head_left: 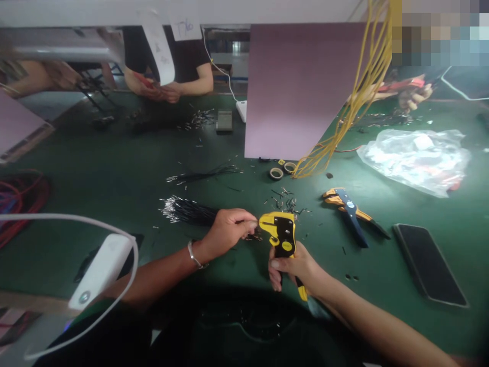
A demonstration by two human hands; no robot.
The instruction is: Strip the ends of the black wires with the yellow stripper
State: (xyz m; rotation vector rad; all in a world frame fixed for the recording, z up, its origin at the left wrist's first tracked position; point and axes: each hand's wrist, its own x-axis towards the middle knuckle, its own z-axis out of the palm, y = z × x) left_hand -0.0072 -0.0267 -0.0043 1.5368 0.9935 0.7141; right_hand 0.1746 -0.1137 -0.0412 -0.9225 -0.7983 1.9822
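My left hand [231,229] is closed in a pinch, its fingertips right at the nose of a yellow and black wire stripper [284,229]. A thin black wire seems to be in that pinch; its end is mostly hidden by the fingers. From behind this hand a thick bundle of black wires [194,210] runs left, its bare silvery ends fanned out on the table. My right hand [288,265] is wrapped round the stripper's handles, holding the tool upright with its jaws pointing left. Short black offcuts [288,201] are scattered just beyond the stripper.
On the green table [114,188] lie a blue and orange wire stripper [349,208], a phone [430,265], tape rolls [276,174] and a plastic bag [418,158]. Yellow wires [359,102] hang beside a pinkish board [298,86]. A white cable [135,265] crosses near my left arm. Co-workers' hands [164,92] are opposite.
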